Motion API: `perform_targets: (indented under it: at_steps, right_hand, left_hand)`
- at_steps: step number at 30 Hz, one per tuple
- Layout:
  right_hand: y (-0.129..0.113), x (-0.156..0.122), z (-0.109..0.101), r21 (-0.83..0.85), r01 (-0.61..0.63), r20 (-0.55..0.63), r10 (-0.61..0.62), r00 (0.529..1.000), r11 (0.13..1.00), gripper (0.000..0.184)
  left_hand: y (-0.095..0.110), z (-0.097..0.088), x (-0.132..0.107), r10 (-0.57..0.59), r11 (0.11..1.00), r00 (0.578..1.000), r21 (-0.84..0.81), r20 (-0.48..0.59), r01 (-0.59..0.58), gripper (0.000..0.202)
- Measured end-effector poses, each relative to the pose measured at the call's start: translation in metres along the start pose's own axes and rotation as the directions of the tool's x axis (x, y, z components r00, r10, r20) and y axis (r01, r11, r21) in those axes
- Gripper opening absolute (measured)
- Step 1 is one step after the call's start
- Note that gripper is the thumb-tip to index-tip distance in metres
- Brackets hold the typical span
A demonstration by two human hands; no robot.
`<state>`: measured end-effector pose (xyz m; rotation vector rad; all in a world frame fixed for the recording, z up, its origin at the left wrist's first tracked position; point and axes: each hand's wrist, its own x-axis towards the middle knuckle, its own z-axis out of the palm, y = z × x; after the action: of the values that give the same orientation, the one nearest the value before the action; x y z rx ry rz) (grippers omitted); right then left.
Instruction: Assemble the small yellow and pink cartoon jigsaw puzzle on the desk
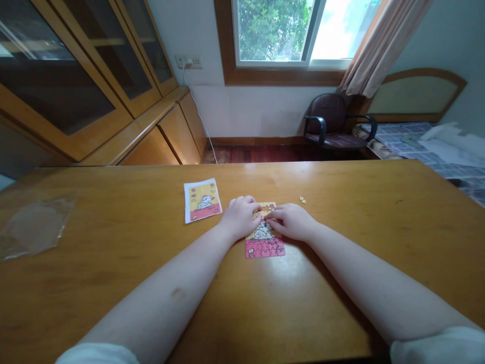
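A small jigsaw puzzle (pixel 265 247) lies flat on the wooden table, mostly joined, with a white cartoon animal on yellow and pink. Near its top, a gap shows the table's brown between pieces. My left hand (pixel 239 217) rests on the puzzle's left side, fingers bent round its edge. From the right, my right hand (pixel 293 221) reaches over the upper part, thumb and fingertips drawn together against the pieces; anything between them is too small to see. Beyond the right hand sit loose yellow puzzle pieces (pixel 302 199). Left of the puzzle lies a picture sheet (pixel 202 202) with the same design.
The wooden table (pixel 242 323) stretches across the view. A clear plastic bag (pixel 36 225) lies at its left. Past the far edge are a glass-door cabinet (pixel 125 111), a white cable (pixel 199 108), an office chair (pixel 331 121) and a bed (pixel 401 136).
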<state>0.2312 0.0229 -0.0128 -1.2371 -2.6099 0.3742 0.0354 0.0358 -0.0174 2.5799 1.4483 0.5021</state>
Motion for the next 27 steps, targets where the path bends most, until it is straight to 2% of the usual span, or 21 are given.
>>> perform_targets:
  at_steps: [6,15,27]
  right_hand:
    - [0.0009,0.0001,0.0036,-0.071,-0.121,-0.052,0.117,0.992,0.99,0.034]
    - [0.0009,0.0011,0.0034,-0.037,-0.089,-0.032,0.088,0.996,0.995,0.027]
    - [-0.0018,0.0019,0.0012,-0.044,-0.187,-0.052,0.185,0.981,0.981,0.032]
  left_hand:
    - [0.0004,0.0011,0.0009,0.0,0.999,1.0,-0.037,0.007,0.0,0.019]
    - [0.0019,-0.0007,-0.0003,-0.054,0.999,0.998,0.0,-0.016,0.055,0.017]
    - [0.0017,0.0011,0.0009,-0.048,0.997,0.999,-0.057,0.011,0.048,0.016]
